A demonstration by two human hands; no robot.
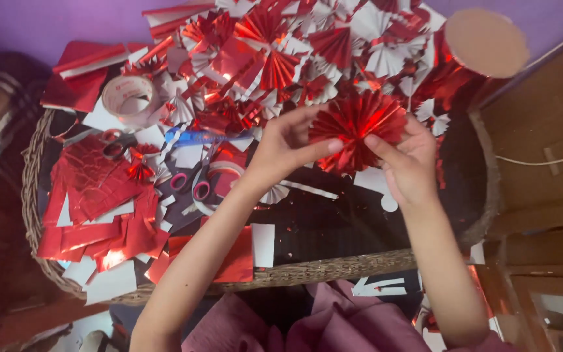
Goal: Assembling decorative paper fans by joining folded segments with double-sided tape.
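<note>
Wicker tray (333, 268) strewn with red foil scraps (99, 221), purple wall (27, 23)

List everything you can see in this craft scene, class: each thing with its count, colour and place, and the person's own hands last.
Foil paper rosette: one, shiny red, held between both hands at centre.
Pile of folded paper fans: too many to count, red and white, top centre.
Tape roll: one, beige, upper left.
Scissors: one pair, pink handles, left of centre.
Foil paper scraps: many, red with white backs, lower left.
Wicker tray: one, tan, under everything.
Round lid: one, pale brown, top right.
Left hand: one, pinching the rosette's left edge.
Right hand: one, gripping the rosette's right edge.
</note>
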